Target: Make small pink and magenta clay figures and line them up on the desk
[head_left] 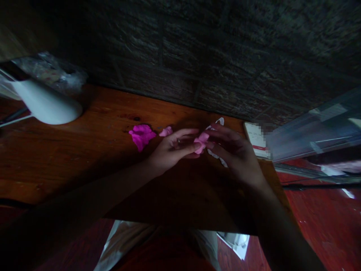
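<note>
Between my two hands, above the wooden table, is a soft pink lump (200,143) that looks like modelling clay. My left hand (175,146), with a ring on one finger, pinches it from the left. The fingertips of my right hand (235,150) close on its right side. Left of my hands lies a ragged, flattened magenta piece (141,136). A smaller light pink piece (166,131) rests just behind my left hand. Partly hidden behind my right hand is a crumpled white piece (220,121), whose material I cannot make out.
A phone (257,141) lies right of my right hand, beside a clear plastic panel (318,128). At the left stand a white rounded object (50,103) and a crumpled clear plastic bag (53,73). A dark brick wall (175,56) borders the back of the wooden table (109,113).
</note>
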Motion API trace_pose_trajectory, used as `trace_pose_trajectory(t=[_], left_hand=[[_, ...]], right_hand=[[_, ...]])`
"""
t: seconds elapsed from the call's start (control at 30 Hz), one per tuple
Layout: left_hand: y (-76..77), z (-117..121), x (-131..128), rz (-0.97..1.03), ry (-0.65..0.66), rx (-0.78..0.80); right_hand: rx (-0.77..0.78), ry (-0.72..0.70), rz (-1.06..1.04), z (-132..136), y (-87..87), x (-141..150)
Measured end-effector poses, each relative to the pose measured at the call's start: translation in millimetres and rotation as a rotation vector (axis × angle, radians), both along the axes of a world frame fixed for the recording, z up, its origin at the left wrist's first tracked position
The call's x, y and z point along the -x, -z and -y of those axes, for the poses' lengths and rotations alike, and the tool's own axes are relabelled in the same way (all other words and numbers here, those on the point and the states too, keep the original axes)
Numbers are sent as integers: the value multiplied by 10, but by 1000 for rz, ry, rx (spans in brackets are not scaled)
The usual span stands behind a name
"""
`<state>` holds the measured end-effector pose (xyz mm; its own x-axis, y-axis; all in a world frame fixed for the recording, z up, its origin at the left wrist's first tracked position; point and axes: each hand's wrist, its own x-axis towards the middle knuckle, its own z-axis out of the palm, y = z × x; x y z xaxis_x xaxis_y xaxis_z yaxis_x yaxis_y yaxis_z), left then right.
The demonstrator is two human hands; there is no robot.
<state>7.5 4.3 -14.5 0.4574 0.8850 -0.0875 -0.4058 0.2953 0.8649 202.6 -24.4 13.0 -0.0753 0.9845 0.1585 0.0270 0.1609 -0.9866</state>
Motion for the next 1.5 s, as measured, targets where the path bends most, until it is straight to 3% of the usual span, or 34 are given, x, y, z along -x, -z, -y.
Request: trace_pose_trajectory(t=[0.27,0.57,0.97,1.23,1.5], left_hand=[[-19,45,21,-26,53,-126],[22,38,10,-37,36,-217],[13,71,-14,-49,14,-151],[48,57,-10,-77,2,-197],[-36,16,20,-76,9,-184]], right_hand=[[-50,32,113,-1,27,-3],[-66,48,88,-16,49,13],[-122,34,178,5,37,10],[-97,-8,143,-19,72,19],[-40,42,67,-21,26,-81]])
